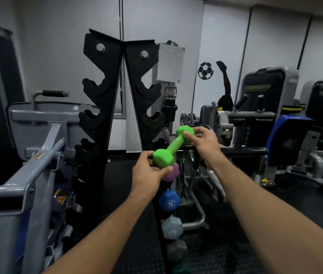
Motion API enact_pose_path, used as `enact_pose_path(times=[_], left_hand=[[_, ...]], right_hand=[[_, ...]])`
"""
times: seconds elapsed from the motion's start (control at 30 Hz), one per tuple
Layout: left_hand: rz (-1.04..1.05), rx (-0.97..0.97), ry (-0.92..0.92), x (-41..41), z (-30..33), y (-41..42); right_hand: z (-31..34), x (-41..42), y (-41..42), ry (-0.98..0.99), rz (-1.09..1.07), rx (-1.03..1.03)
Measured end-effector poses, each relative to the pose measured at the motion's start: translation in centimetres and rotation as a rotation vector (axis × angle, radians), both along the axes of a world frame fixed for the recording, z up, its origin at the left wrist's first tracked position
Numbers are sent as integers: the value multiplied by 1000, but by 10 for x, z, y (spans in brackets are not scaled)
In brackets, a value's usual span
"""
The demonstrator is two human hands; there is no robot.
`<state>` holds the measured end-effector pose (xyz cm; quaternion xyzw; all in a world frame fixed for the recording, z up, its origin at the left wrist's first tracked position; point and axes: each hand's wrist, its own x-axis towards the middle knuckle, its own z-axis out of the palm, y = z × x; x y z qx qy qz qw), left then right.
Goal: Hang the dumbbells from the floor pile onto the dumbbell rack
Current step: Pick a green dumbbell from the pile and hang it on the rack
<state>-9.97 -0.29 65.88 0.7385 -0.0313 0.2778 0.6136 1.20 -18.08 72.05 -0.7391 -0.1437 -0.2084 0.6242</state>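
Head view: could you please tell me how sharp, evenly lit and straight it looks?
Head view: wide-angle bending bows the wall panels; the dim lower rack hides detail; the green dumbbell, left hand and right hand are fairly sharp, edges softer.

I see the dumbbell rack [105, 107] standing in front of me, slightly to the left, with its two uprights meeting at the top. My left hand [148, 175] and right hand [204, 141] hold a dumbbell [173, 149] between them, at the right upright. Under it, on this same upright, more dumbbells [169, 202] hang one below the other. A gym machine [37, 155] stands at the left, other machines [275, 119] at the right, and the wall [226, 36] is behind everything.
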Motion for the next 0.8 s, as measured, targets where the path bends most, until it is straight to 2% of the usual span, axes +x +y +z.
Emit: enact_pose_path(times=[0.2,0.33,0.57,0.8], left_hand=[[177,121,-84,4,17,-3],[222,220,-102,9,22,-6],[295,386,-99,16,22,-4],[378,572,-160,21,30,1]], right_hand=[[13,44,31,26,-25,-64],[19,54,54,34,-11,-80],[22,61,61,46,98,3],[13,63,68,15,63,79]])
